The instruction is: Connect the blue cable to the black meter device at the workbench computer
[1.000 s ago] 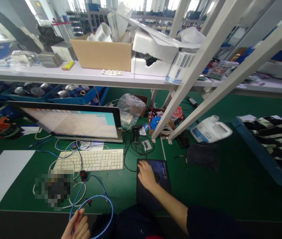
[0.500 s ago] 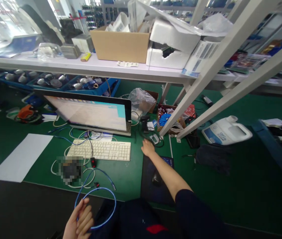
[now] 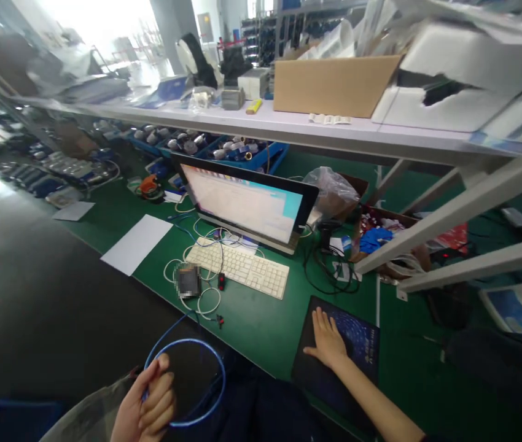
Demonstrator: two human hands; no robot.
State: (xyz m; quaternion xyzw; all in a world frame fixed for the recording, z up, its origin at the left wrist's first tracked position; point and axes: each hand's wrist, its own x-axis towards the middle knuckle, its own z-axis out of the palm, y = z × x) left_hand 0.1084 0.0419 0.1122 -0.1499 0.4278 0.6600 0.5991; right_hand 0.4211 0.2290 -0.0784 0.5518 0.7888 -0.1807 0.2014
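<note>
My left hand is low at the bottom of the view, fingers closed round a looped blue cable held off the table's front edge. My right hand rests on a black mouse pad on the green table, fingers curved down over what lies under the palm; the mouse itself is hidden. A white keyboard lies left of the pad, in front of a lit monitor.
White cables and a small dark device lie before the keyboard. A white sheet sits at the left. A barcode scanner, a plastic bag and a box of parts stand behind. A white shelf with a cardboard box runs overhead; slanted white struts cross at right.
The view has swung left. My right hand reached forward toward the scanner's cables, then came back onto the mouse pad. My left hand kept hold of the blue cable loop.
</note>
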